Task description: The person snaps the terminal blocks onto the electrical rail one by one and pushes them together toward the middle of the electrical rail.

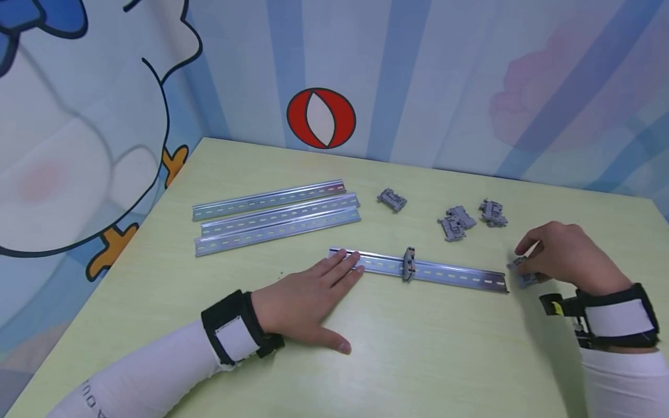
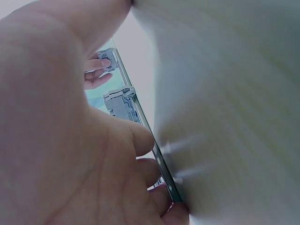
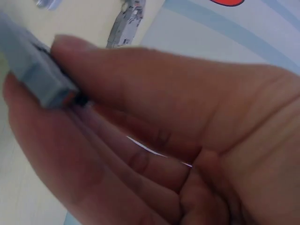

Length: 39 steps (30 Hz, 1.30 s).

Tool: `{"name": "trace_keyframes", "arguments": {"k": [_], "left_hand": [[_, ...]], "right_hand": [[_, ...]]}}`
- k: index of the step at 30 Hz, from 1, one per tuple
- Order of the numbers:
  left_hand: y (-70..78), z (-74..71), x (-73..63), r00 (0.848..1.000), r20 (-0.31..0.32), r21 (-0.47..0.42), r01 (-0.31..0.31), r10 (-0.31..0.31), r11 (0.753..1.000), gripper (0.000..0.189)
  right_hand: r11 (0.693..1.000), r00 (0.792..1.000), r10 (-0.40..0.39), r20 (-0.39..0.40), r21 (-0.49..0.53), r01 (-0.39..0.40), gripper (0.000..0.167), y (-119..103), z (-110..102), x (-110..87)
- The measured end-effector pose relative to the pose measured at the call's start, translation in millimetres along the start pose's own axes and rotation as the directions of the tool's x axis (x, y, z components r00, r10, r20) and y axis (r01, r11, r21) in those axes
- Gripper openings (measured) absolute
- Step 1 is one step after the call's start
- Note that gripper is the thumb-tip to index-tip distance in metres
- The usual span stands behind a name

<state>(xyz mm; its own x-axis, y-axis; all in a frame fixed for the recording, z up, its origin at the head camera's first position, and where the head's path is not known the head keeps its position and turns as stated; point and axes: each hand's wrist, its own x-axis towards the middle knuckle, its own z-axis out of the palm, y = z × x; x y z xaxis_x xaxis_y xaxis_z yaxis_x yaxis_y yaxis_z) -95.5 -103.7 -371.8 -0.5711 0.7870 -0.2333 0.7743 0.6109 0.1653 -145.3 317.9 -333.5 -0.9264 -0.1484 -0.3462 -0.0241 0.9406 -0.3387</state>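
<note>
The right hand [image 1: 569,261] pinches a grey plastic block [image 1: 529,280] towards the pale-yellow table's [image 1: 418,360] right edge. The left hand [image 1: 308,305], fingers straight, rests on a slotted silver metal rail [image 1: 455,275] mid-table; three matching rails [image 1: 280,214] lie towards the left edge

Pale yellow-green counter [image 1: 444,366] in a cartoon-printed corner [image 1: 196,104]
The far wall [image 1: 340,52] has pale and deeper blue stripes [image 1: 395,75], a red-and-white oval [image 1: 321,118] low near the middle, and a faded pink shape [image 1: 549,87] at right. On the left wall, a large white figure [image 1: 78,122] outlined in black shows blue at top and orange feet [image 1: 115,247]. Soft light brightens the counter's near part.
</note>
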Motion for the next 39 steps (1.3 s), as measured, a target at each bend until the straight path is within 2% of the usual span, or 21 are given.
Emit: {"name": "trace_keyframes", "arguments": {"k": [4,8,17,28,39], "left_hand": [[0.2,1.0,0.5,1.0,0.001,-0.001,-0.003,0.003,1.0,0.115],[0.8,1.4,0.9,1.0,0.004,-0.001,-0.005,0.005,1.0,0.115],[1.4,2.8,1.8,1.0,0.003,0.002,-0.006,0.006,1.0,0.115],[2.1,3.8,2.9,1.0,-0.001,-0.005,-0.012,0.012,1.0,0.115],[1.6,2.1,1.7,1.0,-0.003,0.023,0.007,-0.007,1.0,0.115]], "right_hand": [[0.998,0.998,-0.013,0.064,0.054,0.01,0.035,-5,0,-2.4],[0.998,0.996,-0.013,0.094,0.062,0.007,0.032,-9,1,-4.3],[0.999,0.992,0.025,0.124,0.019,-0.028,0.03,-21,4,-6.9],[1.0,0.997,-0.009,0.076,0.01,0.008,0.014,-28,10,-5.4],[0.999,0.998,-0.007,0.061,0.046,0.005,0.015,-27,10,-1.8]]}}
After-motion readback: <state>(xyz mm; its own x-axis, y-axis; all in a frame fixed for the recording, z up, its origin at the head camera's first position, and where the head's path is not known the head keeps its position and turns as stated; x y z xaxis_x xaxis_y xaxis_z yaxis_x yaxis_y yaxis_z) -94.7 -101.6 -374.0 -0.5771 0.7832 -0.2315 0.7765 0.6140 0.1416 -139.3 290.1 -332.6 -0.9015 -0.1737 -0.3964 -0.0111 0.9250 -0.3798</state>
